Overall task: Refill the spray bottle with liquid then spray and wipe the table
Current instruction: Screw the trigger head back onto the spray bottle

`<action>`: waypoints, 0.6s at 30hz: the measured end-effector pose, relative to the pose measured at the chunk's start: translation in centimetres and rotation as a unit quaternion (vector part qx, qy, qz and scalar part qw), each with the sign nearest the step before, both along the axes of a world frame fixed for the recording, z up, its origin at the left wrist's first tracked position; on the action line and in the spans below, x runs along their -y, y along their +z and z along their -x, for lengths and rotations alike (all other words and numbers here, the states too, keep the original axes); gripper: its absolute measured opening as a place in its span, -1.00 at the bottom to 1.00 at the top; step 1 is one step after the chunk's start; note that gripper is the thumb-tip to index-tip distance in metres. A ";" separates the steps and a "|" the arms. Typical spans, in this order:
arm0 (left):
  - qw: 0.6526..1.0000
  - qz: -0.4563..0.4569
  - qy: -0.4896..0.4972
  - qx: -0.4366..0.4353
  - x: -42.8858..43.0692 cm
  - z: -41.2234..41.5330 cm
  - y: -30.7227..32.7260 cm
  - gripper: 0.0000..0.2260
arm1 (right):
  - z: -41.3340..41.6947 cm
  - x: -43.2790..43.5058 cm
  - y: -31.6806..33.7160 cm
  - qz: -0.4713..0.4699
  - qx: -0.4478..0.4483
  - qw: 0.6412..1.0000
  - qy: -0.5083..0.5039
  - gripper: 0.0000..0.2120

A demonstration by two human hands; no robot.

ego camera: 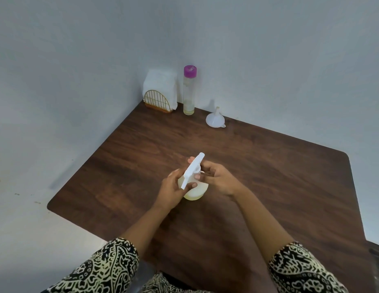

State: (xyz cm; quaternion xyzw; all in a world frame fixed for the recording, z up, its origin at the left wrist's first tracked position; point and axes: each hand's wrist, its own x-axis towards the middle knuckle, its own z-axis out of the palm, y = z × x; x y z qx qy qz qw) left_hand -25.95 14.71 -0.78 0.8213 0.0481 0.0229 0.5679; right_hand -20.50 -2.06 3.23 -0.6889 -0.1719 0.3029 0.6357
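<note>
A translucent spray bottle (196, 192) with pale yellowish liquid stands on the dark wooden table (269, 166), near its middle. Its white trigger head (192, 170) sits on the neck, tilted, nozzle pointing away. My left hand (173, 189) wraps the bottle's body from the left. My right hand (218, 177) grips the neck under the trigger head from the right. A tall clear refill bottle (189, 92) with a purple cap stands at the far corner, a little liquid at its bottom. A white funnel (215, 119) lies upside down beside it.
A gold wire holder with white napkins (161, 92) stands in the far corner against the pale walls. The table's left edge runs diagonally; its right corner is rounded. Patterned sleeves cover my forearms near the bottom.
</note>
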 end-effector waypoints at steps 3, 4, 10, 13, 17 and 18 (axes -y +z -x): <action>1.000 -0.008 -0.001 -0.004 -0.1 -0.2 -0.2 -0.64 | -0.4 0.1 0.0 0.002 0.021 0.999 -0.025 -0.72; 1.000 -0.010 -0.001 -0.003 -0.1 -0.2 -0.3 -0.63 | -0.2 -0.2 -0.1 0.000 0.025 0.998 -0.062 -0.74; 1.000 -0.009 -0.005 0.010 -0.2 -0.3 -1.0 -0.67 | 3.1 -4.7 -1.0 0.060 0.091 0.934 -0.340 -0.73; 1.000 -0.013 -0.006 0.010 -0.2 -0.3 -0.8 -0.69 | 3.2 -5.1 -0.7 0.056 0.076 0.935 -0.341 -0.66; 1.000 0.004 -0.018 0.015 -0.4 -0.3 -0.7 -0.70 | 1.4 -1.6 -0.9 0.022 0.028 0.997 -0.069 -0.41; 1.000 0.009 -0.019 0.008 -0.5 -0.4 -0.8 -0.69 | 0.9 -0.8 -0.7 0.005 0.013 1.000 -0.024 -0.49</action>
